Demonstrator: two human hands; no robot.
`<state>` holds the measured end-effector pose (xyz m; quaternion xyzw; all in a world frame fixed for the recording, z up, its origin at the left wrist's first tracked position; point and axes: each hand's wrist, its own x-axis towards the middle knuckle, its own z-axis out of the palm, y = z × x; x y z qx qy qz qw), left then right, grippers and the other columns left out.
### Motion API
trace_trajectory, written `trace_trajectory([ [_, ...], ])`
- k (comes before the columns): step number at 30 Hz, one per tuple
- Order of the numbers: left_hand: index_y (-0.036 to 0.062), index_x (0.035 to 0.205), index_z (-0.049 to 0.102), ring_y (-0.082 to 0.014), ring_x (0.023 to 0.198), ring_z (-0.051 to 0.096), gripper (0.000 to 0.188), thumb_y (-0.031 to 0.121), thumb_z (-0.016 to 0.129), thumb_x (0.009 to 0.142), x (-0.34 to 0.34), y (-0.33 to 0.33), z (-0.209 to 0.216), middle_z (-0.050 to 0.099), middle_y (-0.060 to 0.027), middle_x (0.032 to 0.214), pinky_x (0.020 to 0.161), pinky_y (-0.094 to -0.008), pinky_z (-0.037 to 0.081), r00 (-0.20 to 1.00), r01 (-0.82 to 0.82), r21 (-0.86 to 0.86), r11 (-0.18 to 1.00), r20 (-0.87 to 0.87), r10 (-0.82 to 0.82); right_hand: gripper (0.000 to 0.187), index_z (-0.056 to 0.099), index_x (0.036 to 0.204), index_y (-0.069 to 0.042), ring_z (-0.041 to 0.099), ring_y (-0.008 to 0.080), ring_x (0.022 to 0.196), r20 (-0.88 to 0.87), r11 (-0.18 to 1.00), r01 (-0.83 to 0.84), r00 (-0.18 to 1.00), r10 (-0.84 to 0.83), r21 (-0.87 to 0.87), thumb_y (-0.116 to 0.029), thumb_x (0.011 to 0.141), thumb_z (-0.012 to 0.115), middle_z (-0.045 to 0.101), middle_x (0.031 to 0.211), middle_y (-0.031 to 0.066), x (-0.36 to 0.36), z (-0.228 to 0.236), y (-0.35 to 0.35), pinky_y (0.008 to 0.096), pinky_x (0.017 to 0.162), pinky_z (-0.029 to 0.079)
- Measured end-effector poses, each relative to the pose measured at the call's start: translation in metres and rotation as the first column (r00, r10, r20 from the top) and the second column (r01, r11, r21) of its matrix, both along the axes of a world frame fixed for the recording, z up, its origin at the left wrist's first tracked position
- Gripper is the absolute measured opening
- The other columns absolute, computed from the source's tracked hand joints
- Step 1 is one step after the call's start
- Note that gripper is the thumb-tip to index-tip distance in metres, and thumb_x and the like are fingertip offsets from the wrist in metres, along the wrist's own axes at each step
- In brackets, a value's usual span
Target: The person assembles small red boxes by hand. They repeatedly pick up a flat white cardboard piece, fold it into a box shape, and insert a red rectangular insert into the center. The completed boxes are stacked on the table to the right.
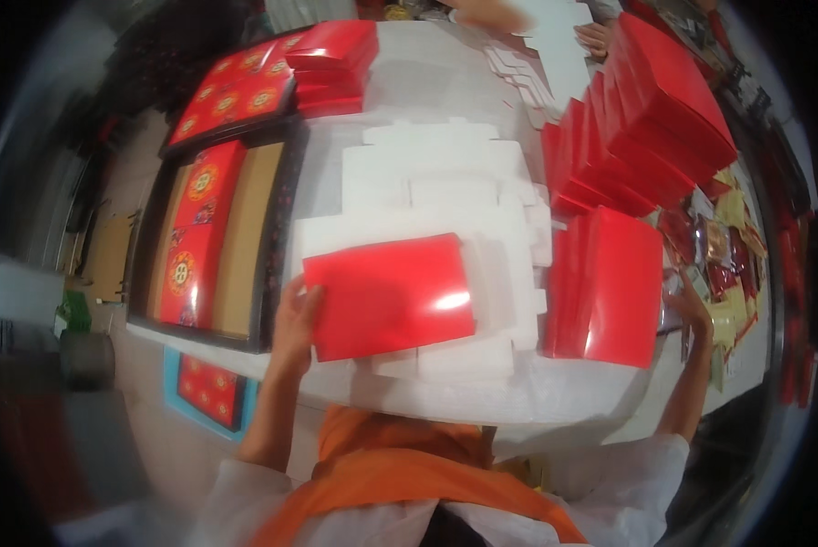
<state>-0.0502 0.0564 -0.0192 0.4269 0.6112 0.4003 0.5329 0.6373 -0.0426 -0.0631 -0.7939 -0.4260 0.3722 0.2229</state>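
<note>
Left hand (294, 319) grips red box (391, 296); right hand (690, 308) at wrapped packets (721, 260), can't tell grip. Black-rimmed tray (277, 228) part-filled: one printed-box column (196, 239), brown board (245, 228) both sides.

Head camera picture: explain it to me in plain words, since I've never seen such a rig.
No machine here: these are a person's own bare hands, seen from above by a wide fisheye camera worn on the head, so straight edges look bent. The left hand holds a plain red carton. The right hand is beside red cartons and wrapped packets; whether it grips anything is unclear. On the table lie white cardboard pieces and, leftward, a dark-edged tray holding patterned red boxes.
</note>
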Motion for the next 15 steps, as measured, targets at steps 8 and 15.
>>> trace_trajectory([
  [8, 0.0024, 0.125, 0.032, -0.0232, 0.097, 0.055, 0.059, 0.036, 0.055, 0.083, 0.006, -0.006, 0.000, 0.053, -0.0180, 0.108, 0.077, -0.0334, 0.049, 0.992, -0.015, 0.017, 1.000, 0.124, 0.013, 0.067, 0.025, 0.133, -0.004, 0.052, 0.0150, 0.083, -0.074, 0.947, 0.319, 0.946, -0.316, 0.036, -0.017, 0.078, 0.061, 0.050, 0.109, 0.0107, -0.070, 0.031, -0.050, 0.0275, 0.065, 0.045],
  [15, 0.0085, 0.136, 0.011, -0.0271, 0.107, 0.049, 0.076, 0.027, 0.058, 0.080, -0.001, -0.027, 0.000, 0.043, -0.0196, 0.122, 0.082, -0.0381, 0.047, 0.988, -0.017, 0.005, 1.000, 0.154, 0.016, 0.046, 0.038, 0.124, -0.004, 0.052, 0.0094, 0.080, -0.240, 0.585, 0.537, 0.826, -0.509, 0.608, -0.013, 0.082, 0.056, 0.055, 0.099, 0.0057, -0.110, 0.091, -0.126, 0.0216, 0.062, 0.043],
])
